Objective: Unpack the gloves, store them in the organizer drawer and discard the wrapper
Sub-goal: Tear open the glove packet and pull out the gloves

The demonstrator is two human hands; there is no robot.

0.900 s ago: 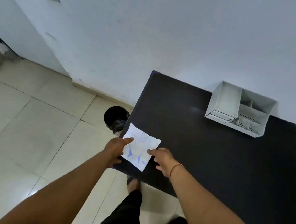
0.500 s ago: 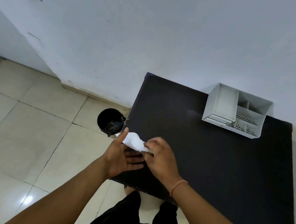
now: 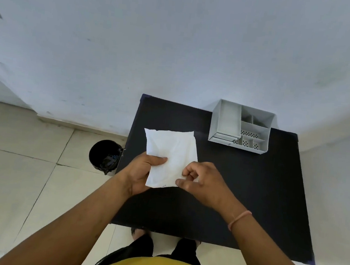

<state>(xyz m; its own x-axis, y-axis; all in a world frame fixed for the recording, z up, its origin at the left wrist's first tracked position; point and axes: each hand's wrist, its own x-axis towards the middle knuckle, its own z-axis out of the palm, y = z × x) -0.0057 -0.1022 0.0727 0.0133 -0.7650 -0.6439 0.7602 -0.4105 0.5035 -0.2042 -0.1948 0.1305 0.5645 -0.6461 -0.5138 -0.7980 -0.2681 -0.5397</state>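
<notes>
Pale blue-white wall; cream tiled floor; black table against wall.

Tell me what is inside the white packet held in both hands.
Nothing shows: the flat white paper packet looks sealed and opaque. Left hand and right hand pinch its near edge; contents stay hidden.

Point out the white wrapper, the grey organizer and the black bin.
white wrapper (image 3: 171,148): head view, upper middle of its face.
grey organizer (image 3: 228,120): head view, left compartment wall.
black bin (image 3: 104,155): head view, dark inside.
</notes>
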